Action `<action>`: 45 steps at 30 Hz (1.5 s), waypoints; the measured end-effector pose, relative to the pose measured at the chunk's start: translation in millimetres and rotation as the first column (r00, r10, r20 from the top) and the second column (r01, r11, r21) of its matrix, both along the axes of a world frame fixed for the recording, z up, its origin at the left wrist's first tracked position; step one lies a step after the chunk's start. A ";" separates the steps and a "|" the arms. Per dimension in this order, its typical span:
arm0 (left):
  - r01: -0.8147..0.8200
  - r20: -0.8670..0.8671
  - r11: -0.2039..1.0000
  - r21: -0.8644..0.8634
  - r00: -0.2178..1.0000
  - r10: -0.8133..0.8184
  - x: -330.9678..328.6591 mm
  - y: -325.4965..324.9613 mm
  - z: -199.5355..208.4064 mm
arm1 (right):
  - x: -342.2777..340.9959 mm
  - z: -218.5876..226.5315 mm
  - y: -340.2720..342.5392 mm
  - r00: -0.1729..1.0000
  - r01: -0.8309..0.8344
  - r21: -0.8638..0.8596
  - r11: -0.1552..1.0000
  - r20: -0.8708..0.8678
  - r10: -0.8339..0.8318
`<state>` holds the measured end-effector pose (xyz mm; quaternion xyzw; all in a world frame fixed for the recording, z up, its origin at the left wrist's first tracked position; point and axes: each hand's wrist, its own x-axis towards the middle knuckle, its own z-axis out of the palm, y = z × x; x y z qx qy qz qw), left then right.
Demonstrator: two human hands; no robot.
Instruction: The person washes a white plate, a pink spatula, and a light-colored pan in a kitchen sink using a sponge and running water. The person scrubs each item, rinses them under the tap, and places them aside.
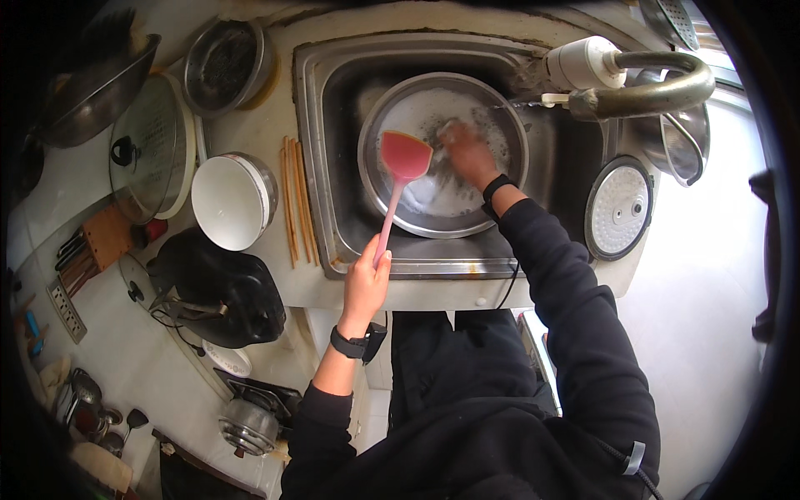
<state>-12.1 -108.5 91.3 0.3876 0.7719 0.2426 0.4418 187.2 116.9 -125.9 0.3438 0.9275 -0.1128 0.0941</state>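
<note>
My left hand (365,287) is closed round the handle of a pink spatula (406,157), whose broad blade points away from me over a metal basin (372,193). The round basin sits in a steel sink (310,100) and holds sudsy water (433,196). In the basin, right of the spatula's blade, is my right hand (469,157). Motion smears its fingers, and whether they hold anything is unclear. At the sink's right stands a curved metal faucet (667,83) with a white filter (583,64); a thin stream of water runs toward the basin.
Left of the sink lie several wooden chopsticks (297,200), beside white bowls (227,202). Further left are a metal bowl (223,67), a glass lid (148,154) and a black appliance (221,287). A round perforated disc (618,208) rests at the sink's right edge.
</note>
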 end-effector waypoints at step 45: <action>0.151 -0.100 0.988 -0.026 0.983 -0.152 -17.8 40.6 -44.0 | -8.5 79.9 -44.7 0.665 0.422 -0.575 0.701 -0.329 -0.670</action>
